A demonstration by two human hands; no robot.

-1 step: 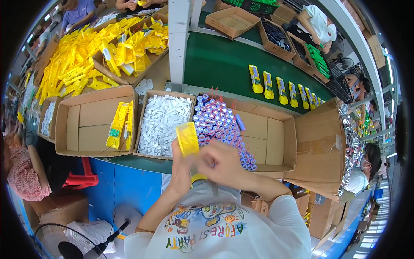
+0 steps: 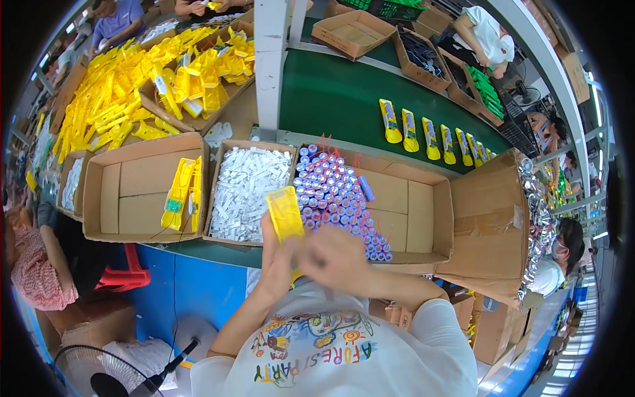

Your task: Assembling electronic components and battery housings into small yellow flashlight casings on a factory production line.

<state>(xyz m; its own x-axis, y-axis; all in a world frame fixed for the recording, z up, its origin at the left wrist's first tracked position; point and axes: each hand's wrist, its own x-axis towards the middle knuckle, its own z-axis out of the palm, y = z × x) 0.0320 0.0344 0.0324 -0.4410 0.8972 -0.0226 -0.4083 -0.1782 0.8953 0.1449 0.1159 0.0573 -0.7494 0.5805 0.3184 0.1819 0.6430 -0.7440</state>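
Observation:
My left hand (image 2: pixel 270 264) is closed around a yellow plastic casing (image 2: pixel 285 215), which stands up in front of my chest. Its lower part is hidden behind my hands. Close against it is my right hand (image 2: pixel 334 258), fingers curled in and smeared by motion; what they hold cannot be made out. Just beyond my hands, blue-purple cylindrical batteries (image 2: pixel 337 192) with red wires stand packed in a box. A carton of small white plastic parts (image 2: pixel 248 188) is beside them. Farther left, yellow casings (image 2: pixel 182 195), one with a green circuit board, lie in a cardboard box (image 2: pixel 106 198).
A large heap of yellow casings (image 2: pixel 106 99) covers the far left. Several yellow casings (image 2: pixel 410 132) stand in a row on the green bench (image 2: pixel 331 99). A tall carton (image 2: pixel 486 228) is at the right, a grey post (image 2: pixel 270 73) ahead, a fan (image 2: pixel 106 377) lower left. Other people sit around.
My right hand has shifted slightly at the casing and is more blurred. The view has tilted a little; the casing stays in my left hand.

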